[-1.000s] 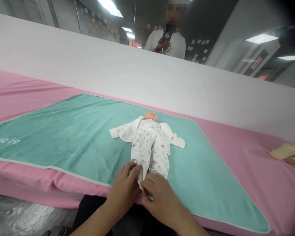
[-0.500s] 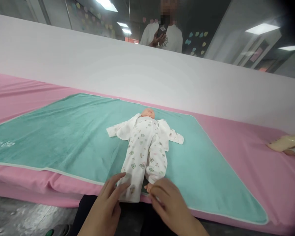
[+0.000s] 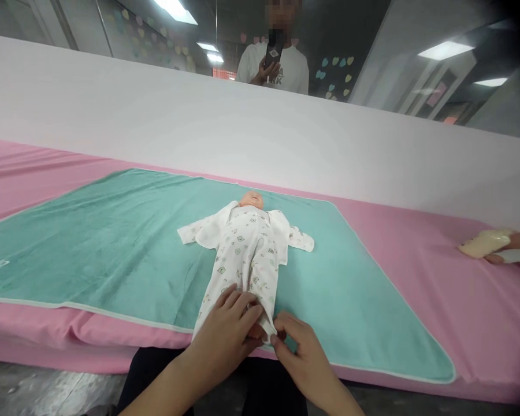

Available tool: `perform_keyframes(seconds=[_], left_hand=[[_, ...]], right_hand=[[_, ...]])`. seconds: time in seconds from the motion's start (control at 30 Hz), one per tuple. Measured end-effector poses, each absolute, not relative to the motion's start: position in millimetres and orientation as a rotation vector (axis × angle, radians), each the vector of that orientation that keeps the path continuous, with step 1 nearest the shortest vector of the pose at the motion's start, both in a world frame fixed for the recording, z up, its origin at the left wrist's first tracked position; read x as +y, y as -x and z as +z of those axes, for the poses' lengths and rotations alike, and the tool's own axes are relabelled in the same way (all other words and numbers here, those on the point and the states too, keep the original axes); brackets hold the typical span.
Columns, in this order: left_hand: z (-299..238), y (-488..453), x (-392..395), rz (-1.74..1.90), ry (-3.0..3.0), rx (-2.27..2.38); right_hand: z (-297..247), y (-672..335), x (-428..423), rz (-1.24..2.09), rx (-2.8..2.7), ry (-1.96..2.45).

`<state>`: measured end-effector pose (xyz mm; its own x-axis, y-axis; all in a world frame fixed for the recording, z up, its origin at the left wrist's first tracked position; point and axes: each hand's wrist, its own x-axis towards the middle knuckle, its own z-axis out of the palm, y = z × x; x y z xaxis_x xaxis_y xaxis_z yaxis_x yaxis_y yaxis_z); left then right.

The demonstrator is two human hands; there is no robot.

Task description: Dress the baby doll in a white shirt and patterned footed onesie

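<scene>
A baby doll (image 3: 252, 200) lies on its back on a green blanket (image 3: 130, 248), its head toward the wall. It wears a white printed jacket (image 3: 301, 238) with the sleeves spread and white printed trousers (image 3: 238, 248). At the near end, my left hand (image 3: 227, 323) is closed over the lower part of the right-hand trouser leg, around the doll's foot, which shows only in part. Between thumb and fingers, my right hand (image 3: 299, 346) pinches the cuff of that same leg and pulls it out to the right. The other trouser leg runs partly beneath my left forearm.
Pink padding (image 3: 398, 242) surrounds the blanket. At the right edge lies a pale doll-like limb or shoe (image 3: 483, 242), partly cut off. A white wall (image 3: 242, 133) stands behind, with a mirror above it reflecting a person who holds a phone (image 3: 274, 49).
My left hand has moved right, from the left trouser leg onto the doll's foot. My right hand has taken hold of the cuff, which now covers more of the foot.
</scene>
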<state>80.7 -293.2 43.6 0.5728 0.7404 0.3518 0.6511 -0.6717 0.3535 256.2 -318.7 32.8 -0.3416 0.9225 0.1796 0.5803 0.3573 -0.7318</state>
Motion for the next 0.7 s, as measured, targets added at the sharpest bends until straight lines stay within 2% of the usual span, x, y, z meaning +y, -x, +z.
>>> perform_keyframes(seconds=[0.13, 0.33, 0.47, 0.57, 0.63, 0.7], left_hand=[[43, -86, -298, 0.712, -2.611, 1.164], [26, -77, -321, 0.687, -2.711, 1.086], [43, -49, -317, 0.677, -2.458, 1.011], [50, -17, -276, 0.789, -2.214, 1.363], [43, 2, -233, 0.748, -2.115, 1.757], [31, 14, -188, 0.667, -2.110, 1.922]], right_hand=[[45, -265, -324, 0.921, -2.026, 1.200], [24, -274, -336, 0.966, -2.296, 1.205], [32, -283, -322, 1.066, -2.331, 1.195], [38, -297, -280, 0.890, -2.002, 1.475], [33, -306, -242, 0.714, -1.841, 1.611], [21, -309, -202, 0.583, -1.761, 1.751]])
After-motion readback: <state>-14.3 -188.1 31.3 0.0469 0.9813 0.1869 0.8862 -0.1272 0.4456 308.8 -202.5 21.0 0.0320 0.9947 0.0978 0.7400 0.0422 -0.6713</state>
